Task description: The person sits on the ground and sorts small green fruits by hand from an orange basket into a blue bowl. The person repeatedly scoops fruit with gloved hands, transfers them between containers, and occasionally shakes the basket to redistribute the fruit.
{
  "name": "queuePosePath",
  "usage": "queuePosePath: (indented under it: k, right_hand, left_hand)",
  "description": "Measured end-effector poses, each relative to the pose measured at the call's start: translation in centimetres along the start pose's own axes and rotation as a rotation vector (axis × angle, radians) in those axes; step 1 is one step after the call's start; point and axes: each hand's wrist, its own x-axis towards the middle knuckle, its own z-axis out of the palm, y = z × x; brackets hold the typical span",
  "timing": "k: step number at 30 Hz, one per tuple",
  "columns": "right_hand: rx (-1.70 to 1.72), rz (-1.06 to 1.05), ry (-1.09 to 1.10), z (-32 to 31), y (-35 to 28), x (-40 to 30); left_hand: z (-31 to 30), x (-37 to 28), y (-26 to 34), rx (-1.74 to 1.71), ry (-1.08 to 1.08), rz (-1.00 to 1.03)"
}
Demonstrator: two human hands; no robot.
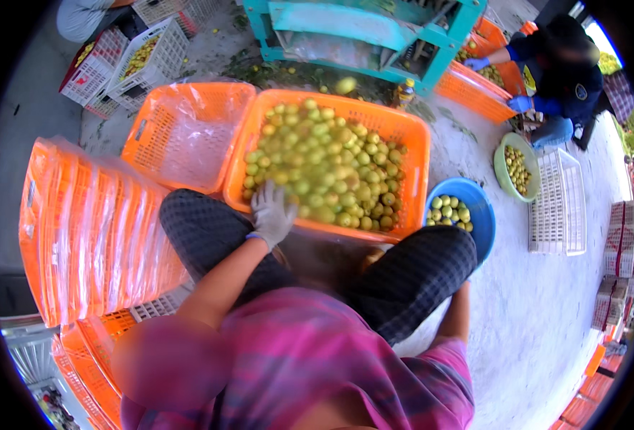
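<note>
An orange plastic crate (pixel 416 177) full of small green-yellow fruits (pixel 338 161) lies before my knees. My left hand (pixel 273 212), in a pale grey glove, rests at the crate's near left rim beside the fruits; whether its fingers hold a fruit does not show clearly. My right hand is out of view; the forearm goes down behind my right knee, by a blue plastic basin (pixel 486 220) partly filled with larger-looking green fruits (pixel 450 209). To the left of the full crate, touching it, is an orange crate lined with clear plastic (pixel 188 134).
Nested orange crates (pixel 91 231) lean at my left. A turquoise metal machine (pixel 343 27) stands beyond the fruit. At right are a green basin (pixel 532 177), a white crate (pixel 559 209) and a person with blue gloves (pixel 569 80) at another orange crate. A bottle (pixel 404 94) stands near the machine.
</note>
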Motion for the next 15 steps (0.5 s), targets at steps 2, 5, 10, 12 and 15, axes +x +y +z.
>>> queuePosePath:
  k: [2, 5, 10, 12, 15]
  right_hand:
    - [-0.001, -0.006, -0.032, 5.1, -0.8, 0.1]
    - [0.036, 0.028, -0.015, 8.1, 0.6, -1.6]
    - [0.066, 0.105, -0.037, 8.3, 4.1, -5.1]
    - [0.048, 0.141, -0.063, 7.9, 5.7, -6.7]
    - [0.027, 0.241, -0.084, 6.4, 10.2, -10.3]
  left_hand:
    - [-0.6, -0.7, -0.9, 0.011, 0.002, -0.033]
    - [-0.8, -0.2, -0.5, -0.025, -0.034, -0.002]
    - [-2.9, 1.1, -0.6, -0.235, 0.002, -0.145]
    - [-3.8, 2.5, -1.9, -0.250, 0.151, -0.188]
    - [-4.8, 6.2, -4.7, -0.199, 0.213, -0.313]
